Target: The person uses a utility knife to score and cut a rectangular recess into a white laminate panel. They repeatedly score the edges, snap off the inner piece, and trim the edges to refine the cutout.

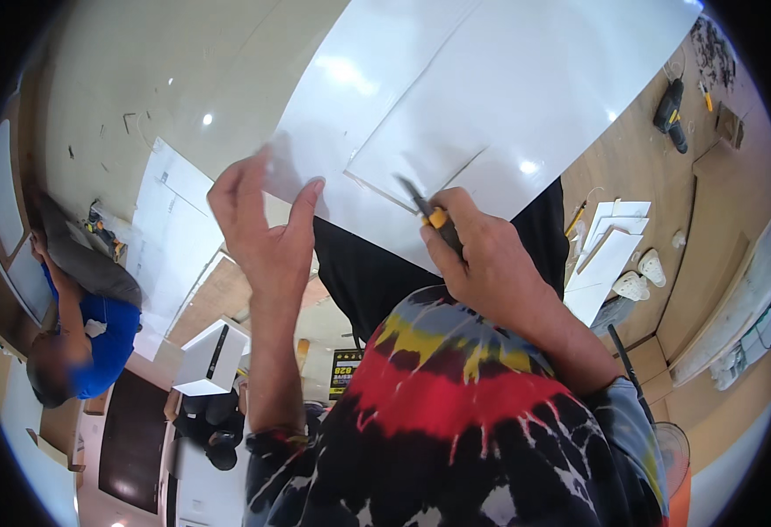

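A large glossy white sheet stretches away in front of me, its near corner over my dark-clad legs. Thin dark cut lines on it outline a rectangle, open at one side. My right hand is closed round a utility knife with a yellow and black handle; its blade points up and to the left, over the near cut line. Whether the blade touches the sheet I cannot tell. At the sheet's left edge my left hand is raised with fingers and thumb apart, holding nothing. Its fingertips are slightly blurred.
A cordless drill lies on the floor at the far right, near white offcuts and a pair of white clogs. White panels lie at left. A person in blue sits at left; another person handles a white box.
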`<state>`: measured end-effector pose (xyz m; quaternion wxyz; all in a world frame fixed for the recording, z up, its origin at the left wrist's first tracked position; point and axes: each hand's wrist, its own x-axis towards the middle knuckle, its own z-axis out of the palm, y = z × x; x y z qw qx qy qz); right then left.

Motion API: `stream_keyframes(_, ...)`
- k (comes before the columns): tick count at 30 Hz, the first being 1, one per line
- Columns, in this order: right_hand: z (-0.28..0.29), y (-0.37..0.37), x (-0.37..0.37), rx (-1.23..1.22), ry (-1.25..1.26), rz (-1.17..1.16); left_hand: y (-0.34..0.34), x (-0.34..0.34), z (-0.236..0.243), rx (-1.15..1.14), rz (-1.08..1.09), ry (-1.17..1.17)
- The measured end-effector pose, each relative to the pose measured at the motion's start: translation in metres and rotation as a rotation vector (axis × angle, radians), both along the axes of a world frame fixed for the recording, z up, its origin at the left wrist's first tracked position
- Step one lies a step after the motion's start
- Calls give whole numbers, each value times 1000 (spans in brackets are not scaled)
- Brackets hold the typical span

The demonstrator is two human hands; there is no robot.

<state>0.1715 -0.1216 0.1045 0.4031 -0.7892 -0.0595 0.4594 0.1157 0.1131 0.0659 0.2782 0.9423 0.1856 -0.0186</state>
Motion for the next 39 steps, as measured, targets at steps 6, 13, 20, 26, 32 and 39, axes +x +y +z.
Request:
stream_keyframes(6,-12,23,-3,-65,-245,112,-44,-27,-19,-746,801,38)
stream_keyframes(13,-14,31,-2,-154,-212,262,-49,-27,-31,-1222,715,34)
stream_keyframes(20,-6,44,-2,-234,-166,264,-45,-25,-31,-1253,743,87)
stream_keyframes(26,-4,47,3,-297,-166,341,-46,-23,-26,-1251,758,112)
stream_keyframes(32,7,55,11,-381,-64,477,-44,-18,-23,-1261,780,184)
stream_keyframes(39,7,57,18,-382,-4,520,-44,-16,-21,-1230,787,193)
